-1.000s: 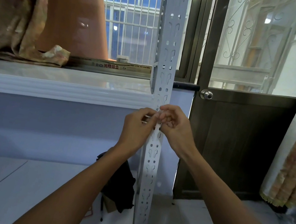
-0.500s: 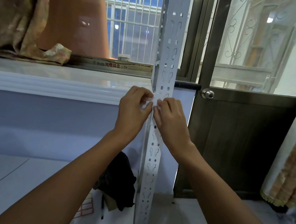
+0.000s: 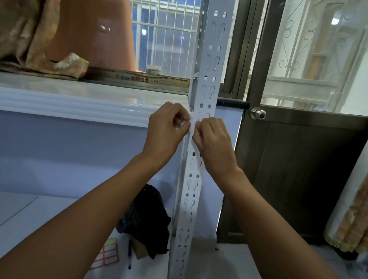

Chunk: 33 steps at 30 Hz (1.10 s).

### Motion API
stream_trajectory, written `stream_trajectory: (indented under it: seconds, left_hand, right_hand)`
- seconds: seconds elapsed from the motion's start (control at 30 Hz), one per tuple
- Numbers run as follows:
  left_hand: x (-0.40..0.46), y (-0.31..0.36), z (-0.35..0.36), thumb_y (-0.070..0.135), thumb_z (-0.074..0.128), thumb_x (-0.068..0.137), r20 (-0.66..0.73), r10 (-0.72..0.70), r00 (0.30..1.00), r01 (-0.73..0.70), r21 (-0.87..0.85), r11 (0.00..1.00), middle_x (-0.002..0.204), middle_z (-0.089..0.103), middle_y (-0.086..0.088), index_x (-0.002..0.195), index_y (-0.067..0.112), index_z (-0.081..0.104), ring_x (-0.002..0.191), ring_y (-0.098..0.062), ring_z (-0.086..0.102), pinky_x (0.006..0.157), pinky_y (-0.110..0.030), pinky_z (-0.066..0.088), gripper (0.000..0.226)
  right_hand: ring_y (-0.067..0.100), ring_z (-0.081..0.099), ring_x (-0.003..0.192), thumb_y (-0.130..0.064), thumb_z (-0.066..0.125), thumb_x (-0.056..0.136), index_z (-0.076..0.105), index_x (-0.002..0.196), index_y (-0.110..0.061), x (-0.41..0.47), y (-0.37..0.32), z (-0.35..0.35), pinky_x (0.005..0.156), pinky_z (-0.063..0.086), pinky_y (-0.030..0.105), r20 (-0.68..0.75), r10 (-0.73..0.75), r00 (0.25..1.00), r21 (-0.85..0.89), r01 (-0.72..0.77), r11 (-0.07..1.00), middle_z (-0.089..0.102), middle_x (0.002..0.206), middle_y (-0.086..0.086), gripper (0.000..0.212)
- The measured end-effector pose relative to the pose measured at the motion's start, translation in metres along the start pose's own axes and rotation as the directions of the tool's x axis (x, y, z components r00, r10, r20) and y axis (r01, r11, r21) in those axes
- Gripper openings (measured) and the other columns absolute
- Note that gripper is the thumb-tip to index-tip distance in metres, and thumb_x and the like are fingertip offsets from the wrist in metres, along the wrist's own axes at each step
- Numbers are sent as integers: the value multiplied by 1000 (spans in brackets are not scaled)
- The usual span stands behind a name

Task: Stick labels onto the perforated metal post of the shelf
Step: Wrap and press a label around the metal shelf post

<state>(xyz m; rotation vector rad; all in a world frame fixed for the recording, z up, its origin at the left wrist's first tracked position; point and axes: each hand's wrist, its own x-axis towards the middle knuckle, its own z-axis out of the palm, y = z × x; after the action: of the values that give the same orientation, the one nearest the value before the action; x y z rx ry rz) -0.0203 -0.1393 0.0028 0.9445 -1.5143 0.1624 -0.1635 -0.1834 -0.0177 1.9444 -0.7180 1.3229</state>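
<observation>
1. Two hands meet at the post (image 3: 208, 75): the left hand (image 3: 166, 128) and the right hand (image 3: 214, 139) have risen along it since a second ago, from below the window ledge (image 3: 63, 101) to level with it.
2. Left hand fingers are curled in a pinch on the top corner of a white label (image 3: 192, 138); right hand fingers press the label against the post's front face.
3. Label now lies flat along the post between both hands, its lower edge showing just under the right hand.
4. That suggests this label is nearly stuck; smoothing remains.
5. More labels wait on a red-bordered sheet (image 3: 108, 254) on the floor by a pen (image 3: 129, 255).
</observation>
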Motion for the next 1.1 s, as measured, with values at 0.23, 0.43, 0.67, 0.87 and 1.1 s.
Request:
stream_trajectory:
  seconds: [0.23, 0.43, 0.67, 0.87, 1.1]
  left_hand:
    - [-1, 1, 0, 2, 75, 81, 41, 8, 999, -9, 19, 1000, 91, 61, -1, 90, 13, 64, 78, -10, 58, 72, -19, 51, 18]
    - [-6, -4, 2, 6, 78, 82, 83, 48, 995, -53, 60, 997, 104, 57, 0, 104, 13, 66, 89, -11, 55, 81, -13, 47, 26]
    - [-7, -5, 2, 8, 78, 83, 87, 79, 993, -87, 90, 992, 106, 56, 0, 104, 14, 66, 92, -12, 56, 83, -19, 49, 25]
    - [-6, -5, 2, 8, 79, 82, 79, 66, 995, -73, 93, 993, 105, 57, 0, 103, 13, 66, 92, -13, 57, 84, -21, 51, 25]
    - [-6, -6, 1, 6, 79, 81, 77, 56, 995, -61, 61, 996, 104, 58, -1, 102, 12, 67, 90, -11, 57, 82, -13, 49, 24]
  right_hand:
    - [21, 59, 82, -10, 64, 97, 67, 91, 0, -3, 7, -14, 73, 49, 29, 83, 86, 993, 188, -100, 977, 64, 87, 10, 12]
    - [26, 60, 85, -9, 61, 98, 68, 96, 1, -2, 8, -11, 74, 54, 35, 113, 9, 994, 98, -20, 995, 63, 92, 13, 13]
    - [26, 60, 82, -6, 66, 93, 66, 92, -1, 0, 12, -6, 72, 55, 35, 132, -40, 990, 16, 39, 999, 63, 91, 13, 5]
    - [27, 61, 72, 2, 78, 81, 64, 86, 0, 7, 5, -10, 64, 57, 36, 134, -24, 991, 9, 23, 1000, 63, 81, 14, 14]
    - [22, 59, 81, -6, 67, 94, 67, 91, -1, 8, 7, -22, 77, 41, 22, 207, 43, 977, 121, -69, 990, 65, 90, 12, 5]
